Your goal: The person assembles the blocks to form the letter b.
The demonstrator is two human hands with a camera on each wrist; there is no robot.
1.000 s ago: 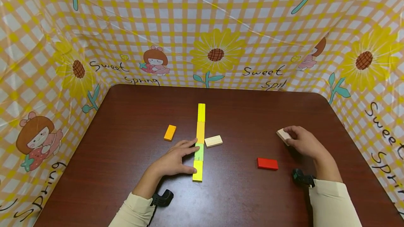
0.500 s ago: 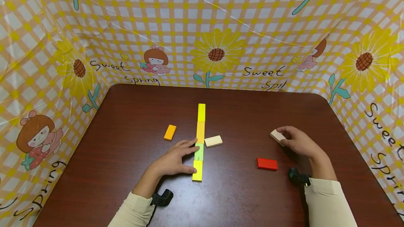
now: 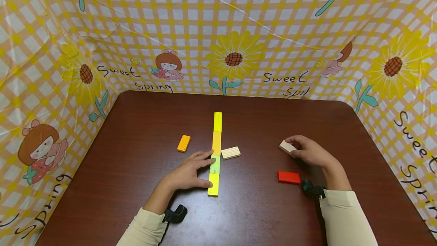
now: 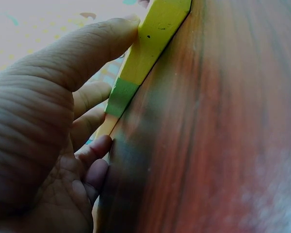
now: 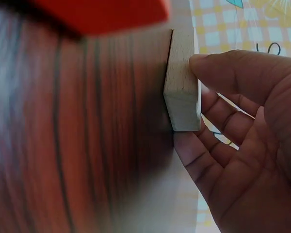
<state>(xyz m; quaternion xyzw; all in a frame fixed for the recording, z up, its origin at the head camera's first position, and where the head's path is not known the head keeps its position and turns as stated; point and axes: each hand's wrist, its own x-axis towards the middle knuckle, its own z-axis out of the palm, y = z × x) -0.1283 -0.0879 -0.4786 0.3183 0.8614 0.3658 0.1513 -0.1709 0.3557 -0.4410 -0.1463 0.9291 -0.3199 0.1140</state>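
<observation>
A straight row of flat wooden blocks runs away from me mid-table: a near yellow block, a green block, an amber block and a far yellow block. My left hand rests along the row's left side, thumb at the near yellow block and fingertips by the green and amber ones. On the right, my right hand pinches a plain wooden block between thumb and fingers. The right wrist view shows this plain block low against the tabletop, the thumb on its top edge.
Another plain grooved block lies slanted just right of the row. An orange block lies left of it, and a red block sits in front of my right hand. Checked cloth walls the dark table at back and sides.
My right hand has slid left across the table with the plain wooden block, toward the row. The left hand and the other blocks stay where they were.
</observation>
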